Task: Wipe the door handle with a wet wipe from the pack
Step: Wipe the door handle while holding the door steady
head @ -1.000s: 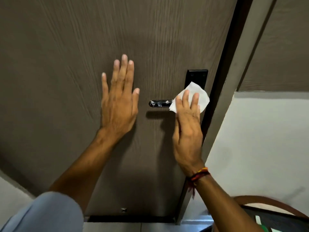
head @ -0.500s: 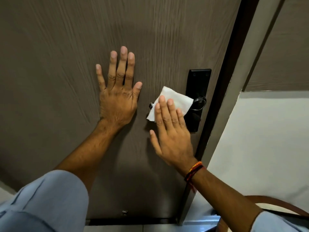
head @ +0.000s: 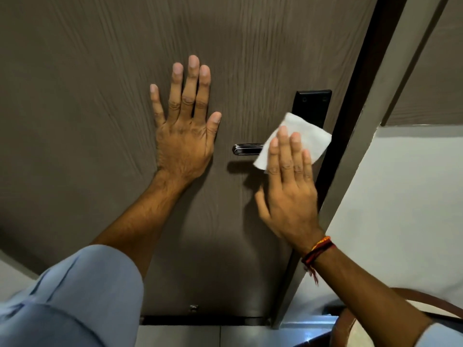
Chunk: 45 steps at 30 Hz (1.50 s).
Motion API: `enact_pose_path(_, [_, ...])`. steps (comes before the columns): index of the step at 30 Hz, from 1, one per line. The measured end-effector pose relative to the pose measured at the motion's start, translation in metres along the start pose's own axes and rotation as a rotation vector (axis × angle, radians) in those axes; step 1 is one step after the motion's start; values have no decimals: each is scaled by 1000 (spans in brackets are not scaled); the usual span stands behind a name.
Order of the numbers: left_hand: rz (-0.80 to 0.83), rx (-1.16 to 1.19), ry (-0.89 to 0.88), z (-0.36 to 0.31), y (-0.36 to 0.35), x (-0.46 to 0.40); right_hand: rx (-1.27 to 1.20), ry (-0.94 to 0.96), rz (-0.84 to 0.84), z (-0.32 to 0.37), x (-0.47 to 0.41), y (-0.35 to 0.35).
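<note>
A shiny lever door handle (head: 246,149) juts left from a black lock plate (head: 313,103) on the brown wood-grain door (head: 100,96). My right hand (head: 290,191) presses a white wet wipe (head: 308,136) flat with straight fingers over the handle's right half and the plate's lower part. Only the handle's left end shows. My left hand (head: 185,136) lies flat on the door to the left of the handle, fingers spread, holding nothing. The wipe pack is not in view.
The dark door edge and grey frame (head: 360,146) run diagonally on the right, with a pale wall (head: 406,196) beyond. A brown curved chair back (head: 426,300) sits at the bottom right. The door's bottom edge meets a light floor (head: 200,336).
My right hand slid the wipe left along the handle, then back to the right toward the lock plate, baring the handle's left end again. My left hand stayed flat on the door.
</note>
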<state>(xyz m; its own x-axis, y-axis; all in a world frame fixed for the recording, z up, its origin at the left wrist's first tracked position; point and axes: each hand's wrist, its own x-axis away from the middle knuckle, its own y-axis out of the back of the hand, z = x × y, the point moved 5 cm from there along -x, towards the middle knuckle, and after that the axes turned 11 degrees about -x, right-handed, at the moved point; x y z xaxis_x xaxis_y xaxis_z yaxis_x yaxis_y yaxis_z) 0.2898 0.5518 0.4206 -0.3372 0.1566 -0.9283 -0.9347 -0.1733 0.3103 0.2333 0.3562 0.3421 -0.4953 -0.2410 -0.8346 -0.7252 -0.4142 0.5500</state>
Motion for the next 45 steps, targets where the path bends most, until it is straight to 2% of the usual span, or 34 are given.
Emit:
enact_pose_path(4, [-11,0,-6,-1,1,0,-18,151,93,39,-14,-10])
enact_pose_path(10, [-5,12,-10,0,0,-2,2,217,117,45,-22,-6])
enact_pose_path(12, [-3,20,-5,0,1,-1,-3,222,88,37,-25,-1])
enact_pose_path(19, [6,7,-1,-2,4,-2,46,56,19,16,-16,11])
enact_pose_path(25, [5,19,-5,-2,4,-3,-51,216,83,47,-37,3])
enact_pose_path(35, [-5,13,1,-1,4,-1,90,296,113,-4,5,-7])
enact_pose_path(37, [-4,23,7,-1,4,-1,121,267,81,-20,13,-4])
enact_pose_path(40, [5,32,14,-1,4,-1,67,93,35,-42,23,6])
enact_pose_path(43, [8,17,13,-2,4,-1,-10,-70,14,-45,26,11])
enact_pose_path(45, [4,17,13,-3,3,-1,-34,-112,-5,-40,24,11])
